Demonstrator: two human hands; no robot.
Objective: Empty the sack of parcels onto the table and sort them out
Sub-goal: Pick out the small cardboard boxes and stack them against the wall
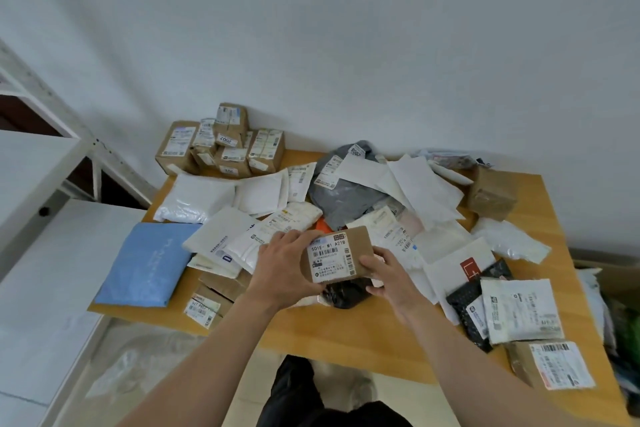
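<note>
Both my hands hold a small brown cardboard box (341, 255) with a white shipping label above the middle of the wooden table (346, 333). My left hand (282, 269) grips its left side and my right hand (388, 279) grips its right edge. Under the box lies a black plastic parcel (343, 293). Several white, grey and blue mailer bags are scattered over the table. A stack of brown boxes (221, 146) stands at the far left corner against the wall.
A blue bag (145, 263) lies at the table's left edge. A brown box (491, 192) sits at the far right, and a labelled box (550, 366) at the near right corner. White shelving (52, 135) stands left. More bags lie past the table's right edge.
</note>
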